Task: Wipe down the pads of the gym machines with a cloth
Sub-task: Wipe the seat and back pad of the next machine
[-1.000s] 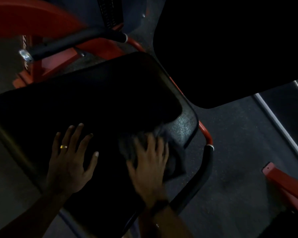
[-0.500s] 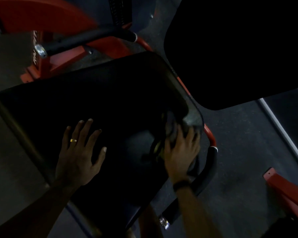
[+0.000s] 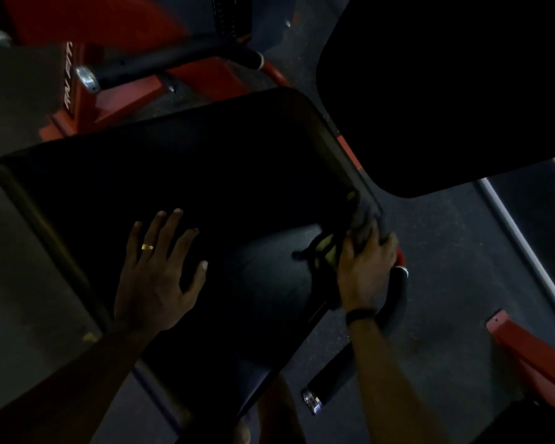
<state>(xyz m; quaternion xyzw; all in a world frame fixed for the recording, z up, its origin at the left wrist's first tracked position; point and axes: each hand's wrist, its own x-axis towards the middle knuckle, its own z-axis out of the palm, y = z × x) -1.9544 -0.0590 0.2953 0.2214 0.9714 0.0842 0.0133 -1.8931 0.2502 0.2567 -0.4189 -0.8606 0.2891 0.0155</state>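
A large black seat pad [image 3: 186,174] fills the middle of the dim view. My left hand [image 3: 161,270] lies flat on it with fingers spread and a ring on one finger. My right hand [image 3: 366,267] is at the pad's right edge, fingers curled over a dark cloth [image 3: 364,222] and pressing it against the rim. Part of the cloth bunches to the left of that hand. A second black pad [image 3: 446,91] hangs at the upper right.
A black foam handle [image 3: 394,302] on a red tube curves just right of my right hand. Another black handle [image 3: 180,59] and red frame [image 3: 109,100] lie behind the pad. A red bar [image 3: 532,344] sits at lower right on the dark rubber floor [image 3: 446,267].
My right hand slid the cloth from the pad's front middle rightward to its right edge. My left hand stayed flat on the pad.
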